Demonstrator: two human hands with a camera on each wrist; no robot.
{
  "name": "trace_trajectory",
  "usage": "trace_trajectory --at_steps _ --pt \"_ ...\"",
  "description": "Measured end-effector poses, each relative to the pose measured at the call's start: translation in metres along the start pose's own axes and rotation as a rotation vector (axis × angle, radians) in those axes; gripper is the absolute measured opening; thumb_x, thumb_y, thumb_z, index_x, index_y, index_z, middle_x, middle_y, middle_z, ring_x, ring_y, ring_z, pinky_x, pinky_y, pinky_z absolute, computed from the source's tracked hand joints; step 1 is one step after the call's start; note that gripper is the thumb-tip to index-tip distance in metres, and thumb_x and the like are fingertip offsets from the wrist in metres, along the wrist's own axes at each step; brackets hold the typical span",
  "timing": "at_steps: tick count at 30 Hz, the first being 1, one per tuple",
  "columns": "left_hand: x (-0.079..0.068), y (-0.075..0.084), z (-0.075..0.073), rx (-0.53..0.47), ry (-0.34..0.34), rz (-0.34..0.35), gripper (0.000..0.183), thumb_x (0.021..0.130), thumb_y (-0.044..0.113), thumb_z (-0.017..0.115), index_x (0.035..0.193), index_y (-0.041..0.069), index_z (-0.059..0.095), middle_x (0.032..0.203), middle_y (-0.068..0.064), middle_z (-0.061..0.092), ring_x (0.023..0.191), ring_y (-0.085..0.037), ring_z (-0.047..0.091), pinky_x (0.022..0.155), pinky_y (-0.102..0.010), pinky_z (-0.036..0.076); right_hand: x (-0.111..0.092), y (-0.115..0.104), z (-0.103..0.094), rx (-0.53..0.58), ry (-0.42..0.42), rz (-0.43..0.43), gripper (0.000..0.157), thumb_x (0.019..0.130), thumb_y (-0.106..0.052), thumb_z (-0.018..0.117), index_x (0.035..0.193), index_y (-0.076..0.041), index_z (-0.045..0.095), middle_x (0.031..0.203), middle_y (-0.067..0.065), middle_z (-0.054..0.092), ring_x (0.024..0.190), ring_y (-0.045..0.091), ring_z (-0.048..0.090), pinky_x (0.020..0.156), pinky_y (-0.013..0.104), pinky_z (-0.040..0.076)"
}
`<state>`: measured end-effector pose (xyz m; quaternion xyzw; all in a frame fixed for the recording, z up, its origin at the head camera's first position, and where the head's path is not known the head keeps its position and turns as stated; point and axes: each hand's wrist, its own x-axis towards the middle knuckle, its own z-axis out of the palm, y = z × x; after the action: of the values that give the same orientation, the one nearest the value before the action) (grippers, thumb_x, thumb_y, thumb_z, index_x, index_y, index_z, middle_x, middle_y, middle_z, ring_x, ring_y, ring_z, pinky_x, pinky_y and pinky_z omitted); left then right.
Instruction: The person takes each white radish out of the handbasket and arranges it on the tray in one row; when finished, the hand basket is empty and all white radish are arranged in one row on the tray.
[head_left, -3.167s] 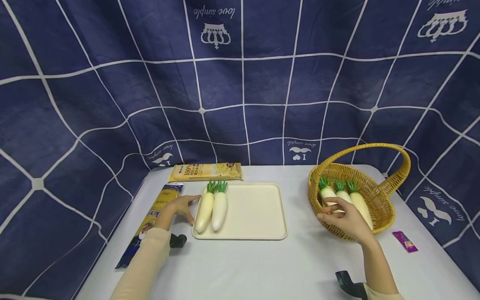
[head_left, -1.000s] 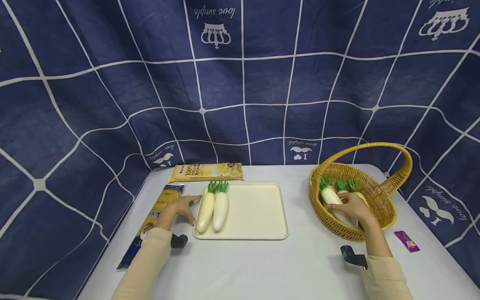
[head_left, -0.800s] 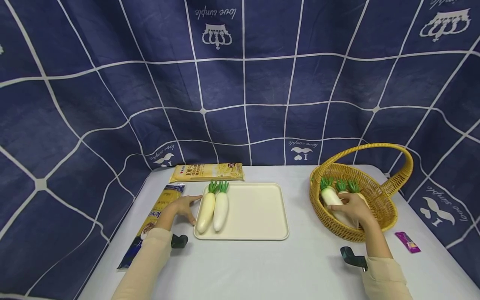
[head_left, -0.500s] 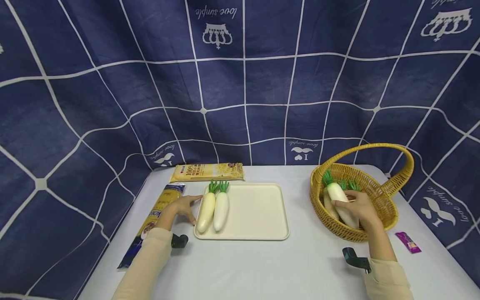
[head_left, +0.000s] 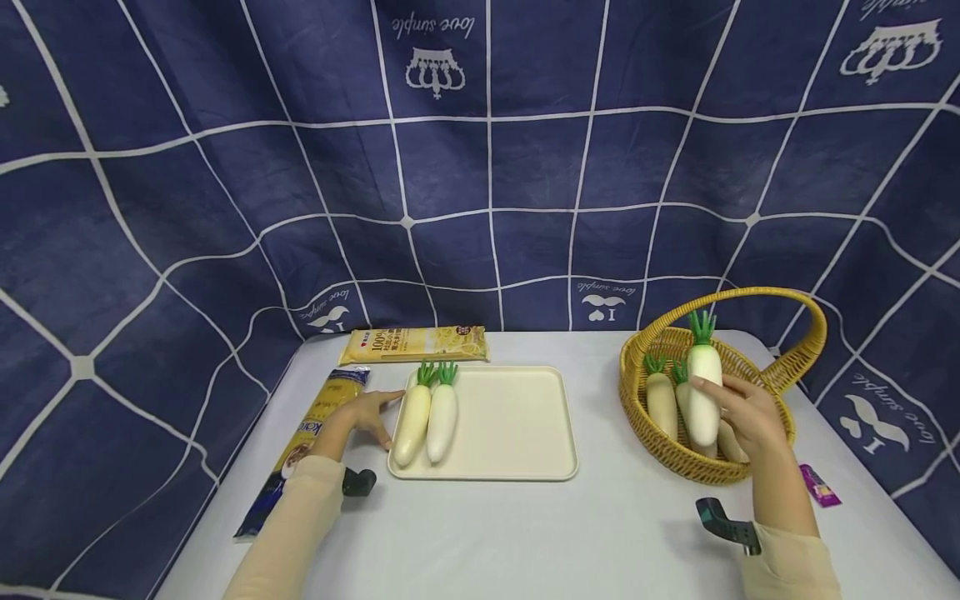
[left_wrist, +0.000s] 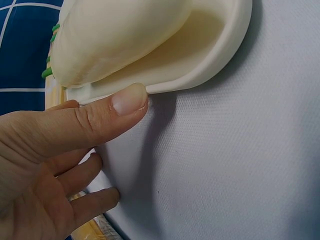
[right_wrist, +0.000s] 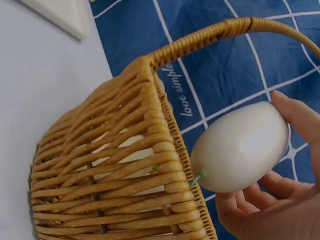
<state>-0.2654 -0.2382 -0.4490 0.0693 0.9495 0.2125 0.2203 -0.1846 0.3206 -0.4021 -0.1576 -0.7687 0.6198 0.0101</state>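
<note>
My right hand point(head_left: 753, 410) grips a white radish point(head_left: 703, 392) with green leaf stubs, holding it upright over the wicker basket point(head_left: 678, 461). In the right wrist view the thumb and fingers are on opposite sides of the radish point(right_wrist: 240, 147), just beyond the basket rim. Duller radishes lie inside the basket, one of them point(head_left: 662, 406) at its left side. My left hand point(head_left: 367, 414) is at the left edge of the cream tray point(head_left: 513, 425), fingers spread. The left wrist view has its thumb point(left_wrist: 127, 102) against the tray rim. Two radishes point(head_left: 441, 423) lie side by side on the tray.
A yellow pasta packet point(head_left: 412, 344) lies behind the tray. Left of it, a blue and gold packet point(head_left: 300, 442) runs along the table edge. The basket's tall handle point(head_left: 780, 293) arches over it. A small purple sachet point(head_left: 819, 486) lies to its right.
My right hand has reached into the basket, taken hold of a radish at its left side, raised it and swung it rightward to upright. Another radish beneath has come into view. The left hand stays put.
</note>
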Motion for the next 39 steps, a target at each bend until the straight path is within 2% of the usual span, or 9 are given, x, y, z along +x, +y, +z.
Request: trace_trajectory --at_steps 3,7,12,15,19,21,25,35,39 --pt "0.0 0.0 0.0 0.005 0.001 0.014 0.108 0.049 0.02 0.091 0.143 0.01 0.039 0.137 -0.028 0.045 0.127 -0.047 0.039 0.103 -0.06 0.034 -0.004 0.002 -0.003 0.161 -0.023 0.008 0.072 0.086 -0.034 0.066 0.14 0.002 0.034 0.105 -0.009 0.048 0.084 -0.003 0.051 0.069 0.013 0.049" --pt "-0.001 0.0 0.0 0.013 0.003 0.038 0.106 0.05 0.019 0.091 0.143 0.008 0.04 0.135 -0.029 0.046 0.125 -0.047 0.041 0.102 -0.06 0.035 -0.01 0.003 -0.008 0.332 -0.067 0.016 0.057 0.089 -0.03 0.063 0.132 -0.005 0.036 0.092 -0.016 0.055 0.082 -0.003 0.057 0.069 0.016 0.053" --pt "0.0 -0.001 0.0 0.016 0.002 0.035 0.106 0.05 0.019 0.091 0.143 0.008 0.04 0.134 -0.029 0.046 0.125 -0.047 0.041 0.102 -0.06 0.035 -0.019 0.002 -0.008 0.46 -0.11 -0.02 0.082 0.092 -0.021 0.059 0.147 0.005 0.004 0.086 -0.015 0.061 0.08 0.001 0.064 0.068 0.02 0.056" --pt "0.0 0.0 -0.001 0.011 -0.001 0.027 0.107 0.05 0.019 0.091 0.143 0.009 0.04 0.135 -0.029 0.046 0.125 -0.047 0.041 0.102 -0.061 0.035 -0.025 0.004 -0.007 0.535 -0.147 -0.071 0.064 0.092 -0.013 0.058 0.144 -0.003 0.021 0.089 -0.012 0.063 0.082 0.004 0.066 0.069 0.022 0.057" --pt "-0.001 0.0 -0.001 0.006 -0.002 0.026 0.107 0.05 0.02 0.09 0.143 0.009 0.039 0.136 -0.029 0.045 0.126 -0.047 0.04 0.102 -0.06 0.035 -0.032 0.006 -0.004 0.64 -0.222 -0.148 0.028 0.092 -0.002 0.055 0.115 -0.012 0.042 0.096 -0.005 0.066 0.087 0.01 0.067 0.073 0.025 0.058" --pt "-0.001 0.0 -0.001 0.011 -0.002 0.028 0.106 0.051 0.019 0.09 0.143 0.009 0.039 0.136 -0.029 0.046 0.126 -0.047 0.04 0.102 -0.06 0.035 -0.035 0.006 -0.001 0.667 -0.25 -0.173 0.029 0.091 0.002 0.054 0.114 -0.012 0.043 0.098 -0.003 0.066 0.088 0.012 0.068 0.074 0.026 0.058" --pt "0.0 0.0 -0.001 0.02 -0.001 0.031 0.106 0.051 0.019 0.09 0.143 0.008 0.039 0.135 -0.029 0.046 0.126 -0.047 0.04 0.102 -0.06 0.035 -0.041 0.004 0.004 0.639 -0.274 -0.205 0.034 0.091 0.003 0.053 0.118 -0.013 0.041 0.102 -0.003 0.066 0.092 0.011 0.067 0.076 0.026 0.057" --pt "0.0 -0.001 -0.001 0.009 -0.005 0.034 0.107 0.05 0.019 0.091 0.143 0.009 0.039 0.135 -0.029 0.046 0.126 -0.047 0.041 0.102 -0.061 0.034 -0.05 0.001 0.022 0.412 -0.284 -0.3 0.041 0.089 0.004 0.056 0.123 -0.015 0.042 0.108 -0.004 0.06 0.097 0.007 0.062 0.08 0.022 0.055" --pt "0.0 -0.001 -0.001 0.014 -0.002 0.041 0.107 0.05 0.019 0.091 0.143 0.008 0.039 0.135 -0.029 0.046 0.125 -0.046 0.041 0.102 -0.06 0.035 -0.053 -0.002 0.032 0.328 -0.287 -0.287 0.044 0.088 0.001 0.058 0.124 -0.016 0.04 0.106 -0.004 0.058 0.087 0.005 0.059 0.067 0.016 0.052"
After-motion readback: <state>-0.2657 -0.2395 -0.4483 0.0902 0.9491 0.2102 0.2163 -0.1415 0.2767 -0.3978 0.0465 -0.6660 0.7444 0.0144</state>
